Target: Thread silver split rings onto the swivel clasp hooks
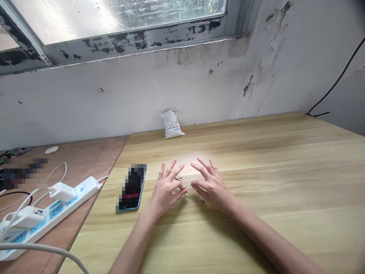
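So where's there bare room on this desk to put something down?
Bare wood runs across the light wooden desk right of the right hand, and between the hands and the white sachet by the wall. It's crowded between the phone and the left hand, and around the small metal clasps.

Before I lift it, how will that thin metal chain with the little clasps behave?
The thin metal chain will probably be floppy, since it lies loosely. The small clasps look light but could swing and snag. On the smooth wooden tabletop, a push would likely slide it.
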Demonstrator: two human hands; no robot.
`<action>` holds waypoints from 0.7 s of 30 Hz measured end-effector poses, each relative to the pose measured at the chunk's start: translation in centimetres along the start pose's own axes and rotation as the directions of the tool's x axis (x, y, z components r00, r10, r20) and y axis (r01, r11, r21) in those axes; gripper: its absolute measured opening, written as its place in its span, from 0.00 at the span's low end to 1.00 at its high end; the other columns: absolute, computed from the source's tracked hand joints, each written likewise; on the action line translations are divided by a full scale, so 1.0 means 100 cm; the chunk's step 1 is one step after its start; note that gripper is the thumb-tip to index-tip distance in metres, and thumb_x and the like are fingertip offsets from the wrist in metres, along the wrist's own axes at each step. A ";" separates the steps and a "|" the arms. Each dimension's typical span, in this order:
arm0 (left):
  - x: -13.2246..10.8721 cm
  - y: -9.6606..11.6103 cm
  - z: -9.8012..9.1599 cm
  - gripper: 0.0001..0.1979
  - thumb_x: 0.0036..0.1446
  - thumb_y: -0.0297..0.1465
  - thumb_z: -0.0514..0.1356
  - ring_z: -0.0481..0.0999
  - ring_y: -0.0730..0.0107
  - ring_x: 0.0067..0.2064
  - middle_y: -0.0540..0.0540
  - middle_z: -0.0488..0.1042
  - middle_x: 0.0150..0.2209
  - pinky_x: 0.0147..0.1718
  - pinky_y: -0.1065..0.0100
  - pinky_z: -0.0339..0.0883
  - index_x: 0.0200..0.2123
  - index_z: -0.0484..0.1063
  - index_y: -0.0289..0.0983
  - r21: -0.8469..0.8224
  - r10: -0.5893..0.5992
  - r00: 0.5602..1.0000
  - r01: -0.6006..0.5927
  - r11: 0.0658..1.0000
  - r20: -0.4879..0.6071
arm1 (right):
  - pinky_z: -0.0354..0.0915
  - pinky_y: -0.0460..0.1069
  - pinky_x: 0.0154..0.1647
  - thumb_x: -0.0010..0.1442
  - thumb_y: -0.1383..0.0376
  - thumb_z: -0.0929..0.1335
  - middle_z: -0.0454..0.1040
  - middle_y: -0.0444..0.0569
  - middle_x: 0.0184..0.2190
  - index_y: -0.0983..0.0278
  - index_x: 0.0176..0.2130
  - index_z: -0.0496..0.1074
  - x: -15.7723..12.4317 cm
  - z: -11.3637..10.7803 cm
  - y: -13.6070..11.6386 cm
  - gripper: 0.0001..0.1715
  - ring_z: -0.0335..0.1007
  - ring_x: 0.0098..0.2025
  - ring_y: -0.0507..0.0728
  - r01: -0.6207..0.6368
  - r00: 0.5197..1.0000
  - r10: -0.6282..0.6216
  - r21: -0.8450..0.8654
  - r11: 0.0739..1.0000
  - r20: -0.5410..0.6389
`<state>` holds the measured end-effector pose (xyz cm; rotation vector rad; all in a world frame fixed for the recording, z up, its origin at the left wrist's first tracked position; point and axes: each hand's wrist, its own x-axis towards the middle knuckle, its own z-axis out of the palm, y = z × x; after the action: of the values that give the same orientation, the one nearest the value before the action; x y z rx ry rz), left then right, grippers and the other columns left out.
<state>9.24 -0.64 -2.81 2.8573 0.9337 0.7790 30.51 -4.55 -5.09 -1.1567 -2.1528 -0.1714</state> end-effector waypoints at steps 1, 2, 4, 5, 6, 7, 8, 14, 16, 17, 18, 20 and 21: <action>0.000 0.000 0.000 0.11 0.60 0.32 0.62 0.50 0.51 0.70 0.45 0.63 0.64 0.66 0.38 0.41 0.25 0.73 0.37 -0.001 0.001 1.000 -0.001 1.000 0.000 | 0.44 0.75 0.64 0.64 0.68 0.66 0.62 0.55 0.62 0.61 0.33 0.75 0.000 0.000 0.000 0.09 0.44 0.69 0.69 0.001 1.000 -0.001 0.001 1.000 0.000; 0.000 0.000 0.000 0.11 0.60 0.32 0.62 0.49 0.51 0.70 0.45 0.63 0.64 0.66 0.38 0.41 0.25 0.73 0.38 -0.004 0.003 1.000 -0.003 1.000 0.001 | 0.43 0.75 0.64 0.64 0.68 0.66 0.62 0.55 0.62 0.61 0.33 0.75 0.000 0.000 0.000 0.09 0.44 0.69 0.68 0.002 1.000 -0.002 0.003 1.000 0.004; 0.000 0.000 0.001 0.11 0.60 0.32 0.62 0.49 0.52 0.70 0.45 0.62 0.65 0.66 0.38 0.40 0.25 0.73 0.38 -0.005 0.003 1.000 -0.003 1.000 -0.001 | 0.43 0.75 0.64 0.64 0.68 0.66 0.61 0.55 0.62 0.61 0.33 0.75 0.000 0.000 -0.001 0.09 0.43 0.69 0.68 0.004 1.000 -0.004 0.007 1.000 0.017; 0.000 0.000 0.001 0.11 0.60 0.32 0.61 0.49 0.52 0.70 0.45 0.62 0.65 0.66 0.38 0.40 0.25 0.73 0.37 -0.004 0.004 1.000 -0.004 1.000 -0.005 | 0.42 0.75 0.64 0.64 0.68 0.66 0.61 0.55 0.62 0.61 0.33 0.75 0.000 0.001 -0.001 0.10 0.43 0.70 0.68 0.004 1.000 -0.004 0.009 1.000 0.020; 0.000 0.000 0.001 0.11 0.61 0.32 0.61 0.49 0.52 0.70 0.44 0.63 0.65 0.66 0.38 0.40 0.25 0.73 0.37 -0.002 0.005 1.000 -0.005 1.000 -0.008 | 0.42 0.75 0.64 0.64 0.68 0.66 0.61 0.55 0.62 0.61 0.33 0.75 0.000 0.001 -0.001 0.10 0.43 0.69 0.68 0.003 1.000 -0.003 0.012 1.000 0.021; 0.000 0.000 0.002 0.11 0.61 0.32 0.61 0.49 0.52 0.70 0.44 0.63 0.65 0.66 0.38 0.40 0.25 0.73 0.37 -0.001 0.007 1.000 -0.007 1.000 -0.009 | 0.43 0.75 0.64 0.64 0.68 0.66 0.62 0.55 0.62 0.61 0.33 0.75 0.000 0.001 -0.001 0.10 0.44 0.69 0.68 0.003 1.000 -0.003 0.014 1.000 0.020; -0.001 0.000 0.002 0.11 0.61 0.32 0.61 0.49 0.52 0.70 0.44 0.62 0.65 0.66 0.38 0.39 0.25 0.72 0.37 -0.001 0.008 1.000 -0.008 1.000 -0.005 | 0.43 0.75 0.64 0.64 0.68 0.66 0.62 0.55 0.62 0.61 0.33 0.75 0.000 0.002 -0.001 0.10 0.44 0.69 0.69 0.003 1.000 -0.003 0.015 1.000 0.019; -0.001 -0.002 0.002 0.11 0.61 0.32 0.61 0.47 0.51 0.70 0.44 0.62 0.65 0.66 0.37 0.39 0.26 0.73 0.37 -0.007 0.005 1.000 -0.005 1.000 0.009 | 0.44 0.75 0.64 0.64 0.68 0.66 0.63 0.55 0.61 0.61 0.33 0.75 0.000 0.002 -0.002 0.09 0.44 0.69 0.68 -0.005 1.000 0.005 0.004 1.000 0.023; -0.001 -0.002 0.001 0.11 0.61 0.32 0.61 0.48 0.51 0.70 0.44 0.62 0.65 0.66 0.37 0.39 0.26 0.73 0.37 -0.009 0.006 1.000 -0.006 1.000 0.006 | 0.44 0.75 0.64 0.64 0.69 0.66 0.63 0.56 0.60 0.61 0.33 0.75 0.000 0.001 -0.002 0.09 0.45 0.69 0.68 -0.007 1.000 0.007 0.001 1.000 0.018; -0.001 -0.002 0.001 0.11 0.61 0.32 0.61 0.48 0.51 0.70 0.44 0.62 0.65 0.66 0.37 0.39 0.26 0.73 0.37 -0.011 0.007 1.000 -0.007 1.000 0.007 | 0.44 0.75 0.63 0.64 0.68 0.66 0.64 0.56 0.60 0.61 0.33 0.75 0.001 0.001 -0.002 0.09 0.45 0.69 0.68 -0.006 1.000 0.006 0.002 1.000 0.014; -0.001 -0.002 0.001 0.11 0.61 0.32 0.61 0.49 0.51 0.70 0.44 0.62 0.65 0.66 0.37 0.39 0.26 0.73 0.37 -0.012 0.007 1.000 -0.007 1.000 0.010 | 0.44 0.75 0.63 0.64 0.68 0.66 0.64 0.56 0.60 0.61 0.33 0.75 0.001 0.001 -0.002 0.09 0.46 0.69 0.69 -0.005 1.000 0.005 0.003 1.000 0.012; -0.001 -0.001 0.001 0.11 0.61 0.32 0.61 0.49 0.52 0.70 0.44 0.62 0.65 0.65 0.37 0.40 0.26 0.73 0.37 -0.013 0.006 1.000 -0.006 1.000 0.015 | 0.44 0.75 0.63 0.64 0.68 0.66 0.64 0.56 0.59 0.61 0.33 0.75 0.001 0.000 -0.002 0.09 0.46 0.69 0.69 -0.001 1.000 0.001 0.006 1.000 0.010; -0.001 -0.001 0.001 0.11 0.61 0.32 0.61 0.48 0.52 0.70 0.44 0.62 0.65 0.65 0.36 0.40 0.26 0.73 0.38 -0.012 0.005 1.000 -0.005 1.000 0.017 | 0.44 0.75 0.63 0.64 0.69 0.66 0.64 0.56 0.59 0.61 0.33 0.75 0.001 0.000 -0.001 0.09 0.46 0.69 0.68 0.001 1.000 -0.001 0.008 1.000 0.010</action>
<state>9.20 -0.56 -2.98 2.8519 0.9174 0.7567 30.36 -4.56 -5.01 -1.1548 -2.1604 -0.1579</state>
